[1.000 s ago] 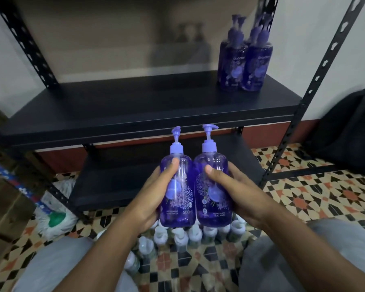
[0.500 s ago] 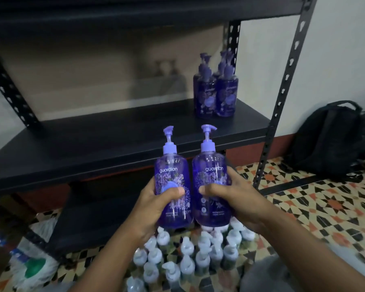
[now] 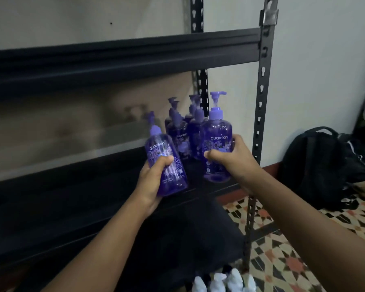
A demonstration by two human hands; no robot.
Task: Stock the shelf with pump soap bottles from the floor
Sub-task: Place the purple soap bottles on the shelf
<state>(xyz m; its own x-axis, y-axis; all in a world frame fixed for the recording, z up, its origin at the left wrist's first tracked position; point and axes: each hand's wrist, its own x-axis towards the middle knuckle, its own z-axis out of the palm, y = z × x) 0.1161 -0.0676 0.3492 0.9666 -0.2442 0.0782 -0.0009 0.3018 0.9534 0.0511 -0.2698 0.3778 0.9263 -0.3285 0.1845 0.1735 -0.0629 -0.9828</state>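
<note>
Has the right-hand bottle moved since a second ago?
Yes. The right-hand bottle rose and went forward: from below the front edge of the shelf to over its board, beside the stocked bottles.

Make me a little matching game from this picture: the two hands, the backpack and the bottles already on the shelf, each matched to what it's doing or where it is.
Things:
1 left hand
2 right hand
3 backpack
4 stocked bottles

States:
A stand at the shelf's far right end
B grips an upright bottle
C sits on the tiled floor
D grips a tilted bottle

Pairs: 1-D, 2-B, 3-C, 4-A
</note>
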